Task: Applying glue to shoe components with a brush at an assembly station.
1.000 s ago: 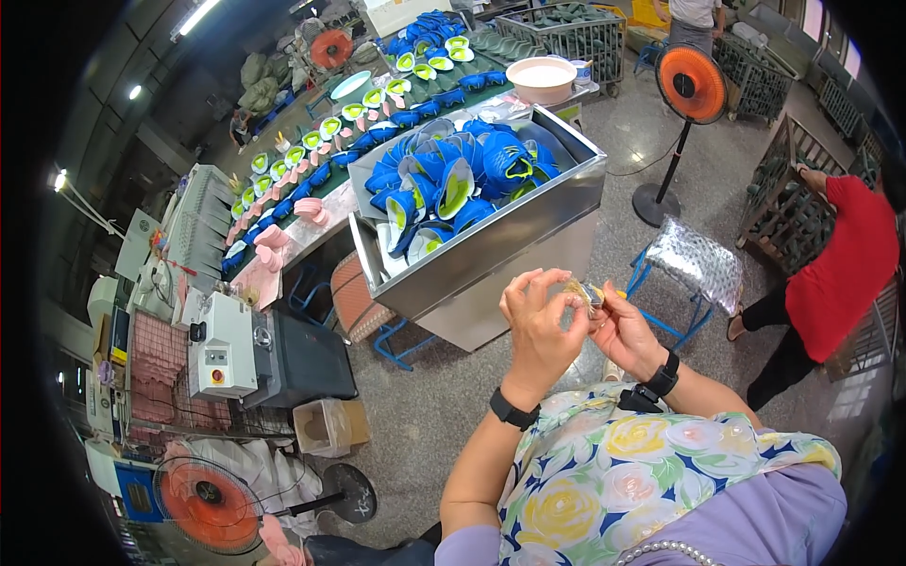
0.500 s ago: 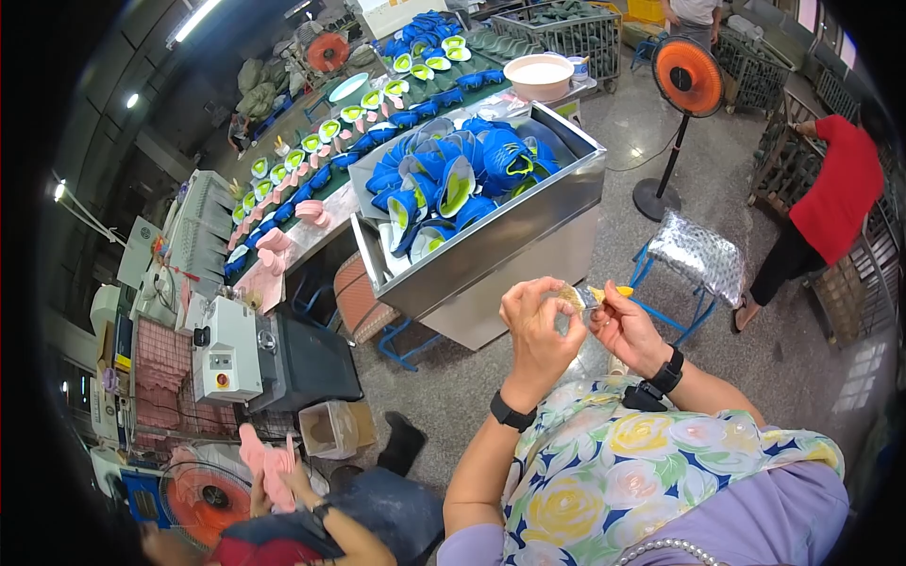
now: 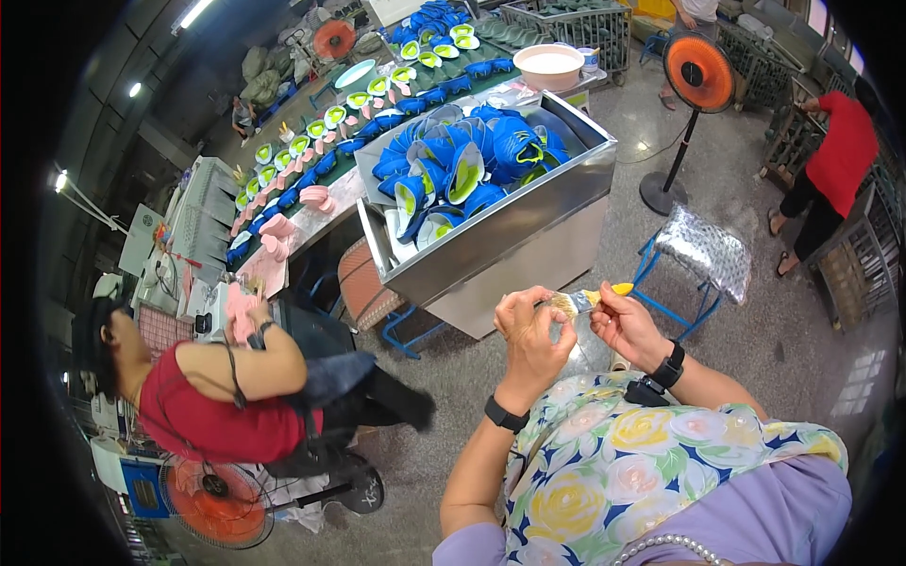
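Note:
A small paintbrush (image 3: 583,300) with a yellow handle, a metal ferrule and pale bristles is up in front of my apron. Its handle sits between the thumb and fingers of my right hand (image 3: 630,330), which is closed on it. My left hand (image 3: 530,332) has its thumb and fingertips pinched at the bristle end, the fingers curled into a ring. Fine detail at those fingertips is too small to make out. Beyond my hands stands a metal-sided bin (image 3: 500,231) heaped with blue and grey shoe uppers (image 3: 467,165) lined in lime green.
A long table (image 3: 332,209) carries rows of uppers and pink pieces (image 3: 276,228). A wide basin (image 3: 549,66) stands at its far end. Right of the bin are a stool with a silvery cushion (image 3: 703,245) and a fan (image 3: 699,74). A co-worker in red (image 3: 222,401) is at left.
The co-worker at left has risen and moved toward the table with pink pieces in hand. My left fingers shifted slightly along the bristles, showing more of them. The person at far right has stepped.

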Motion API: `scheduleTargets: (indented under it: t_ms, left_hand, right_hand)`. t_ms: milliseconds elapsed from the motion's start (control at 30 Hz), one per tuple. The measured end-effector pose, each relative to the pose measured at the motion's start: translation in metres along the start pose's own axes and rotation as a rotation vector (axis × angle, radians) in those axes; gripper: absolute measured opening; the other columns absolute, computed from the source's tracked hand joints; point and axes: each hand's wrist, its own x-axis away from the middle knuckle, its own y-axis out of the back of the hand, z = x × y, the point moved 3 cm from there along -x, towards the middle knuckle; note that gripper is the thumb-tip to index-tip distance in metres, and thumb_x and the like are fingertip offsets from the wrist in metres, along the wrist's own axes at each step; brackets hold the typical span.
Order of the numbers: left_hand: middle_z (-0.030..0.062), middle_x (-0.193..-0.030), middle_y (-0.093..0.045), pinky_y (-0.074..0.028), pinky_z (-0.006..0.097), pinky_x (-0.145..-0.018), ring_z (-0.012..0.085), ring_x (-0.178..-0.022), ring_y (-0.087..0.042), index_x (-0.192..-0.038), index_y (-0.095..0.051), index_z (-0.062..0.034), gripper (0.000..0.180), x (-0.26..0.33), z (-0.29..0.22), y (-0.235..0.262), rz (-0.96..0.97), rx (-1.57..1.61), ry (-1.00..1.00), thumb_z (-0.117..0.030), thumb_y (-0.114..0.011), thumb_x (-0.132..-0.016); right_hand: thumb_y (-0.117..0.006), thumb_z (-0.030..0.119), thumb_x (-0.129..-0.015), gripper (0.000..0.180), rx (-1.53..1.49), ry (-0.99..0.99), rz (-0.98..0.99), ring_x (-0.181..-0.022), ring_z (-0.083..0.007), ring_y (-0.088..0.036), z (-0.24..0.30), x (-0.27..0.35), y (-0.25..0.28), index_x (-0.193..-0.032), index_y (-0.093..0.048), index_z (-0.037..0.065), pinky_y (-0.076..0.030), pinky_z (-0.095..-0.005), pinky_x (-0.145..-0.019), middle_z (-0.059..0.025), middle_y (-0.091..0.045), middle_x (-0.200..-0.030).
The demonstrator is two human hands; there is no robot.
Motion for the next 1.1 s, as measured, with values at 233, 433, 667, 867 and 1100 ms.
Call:
scheduleTargets:
  t_ms: [233,433,667,867,1100]
  left_hand:
    - [0.0057,-0.118,-0.054,-0.031,0.044,-0.099,0.0309,-0.115,-0.042,-0.079,-0.059,-0.0093,0.018,0.008,0.007,0.007,0.006,-0.031,-0.012,-0.005,-0.072,-0.068]
    - [0.0092,-0.114,-0.056,-0.035,0.042,-0.098,0.0306,-0.112,-0.046,-0.081,-0.059,-0.0071,0.013,0.006,0.043,0.052,-0.161,-0.086,0.148,-0.006,-0.071,-0.076]
    - [0.0106,-0.093,-0.064,-0.045,0.04,-0.086,0.0283,-0.091,-0.059,-0.091,-0.06,-0.0022,0.008,0.02,0.081,0.037,-0.018,-0.084,0.35,-0.01,-0.06,-0.092]
    - [0.014,-0.089,-0.069,-0.053,0.035,-0.074,0.0263,-0.081,-0.069,-0.094,-0.063,0.0008,0.009,0.004,0.047,0.027,-0.075,0.257,0.502,-0.006,-0.066,-0.088]
    - [0.0129,-0.092,-0.07,-0.055,0.031,-0.076,0.0209,-0.085,-0.071,-0.095,-0.068,0.0018,0.009,-0.022,-0.004,0.016,0.064,0.287,0.265,-0.005,-0.067,-0.09]
  right_hand:
    - [-0.06,0.033,-0.101,0.026,0.039,-0.017,0.002,-0.07,-0.01,-0.063,-0.003,-0.007,0.005,-0.092,-0.06,0.008,-0.053,-0.0242,-0.066,-0.0014,-0.064,-0.08]
    - [-0.058,0.032,-0.102,0.024,-0.259,0.029,-0.078,-0.071,-0.0106,-0.06,0.037,-0.008,0.046,-0.095,-0.058,0.008,-0.051,-0.0245,-0.064,-0.0018,-0.061,-0.083]
    - [-0.058,0.033,-0.102,0.027,-0.567,-0.29,0.146,-0.07,-0.0089,-0.055,0.029,-0.003,0.0,-0.096,-0.058,0.006,-0.047,-0.0228,-0.063,0.0001,-0.055,-0.08]
    - [-0.055,0.033,-0.103,0.028,-0.538,-0.277,0.261,-0.073,-0.0109,-0.055,0.03,-0.001,-0.018,-0.103,-0.06,0.006,-0.047,-0.0245,-0.062,-0.0016,-0.061,-0.087]
    - [-0.052,0.033,-0.104,0.028,-0.506,-0.238,0.295,-0.082,-0.0141,-0.062,0.016,-0.011,-0.017,-0.107,-0.06,0.006,-0.051,-0.0272,-0.066,-0.0059,-0.067,-0.099]
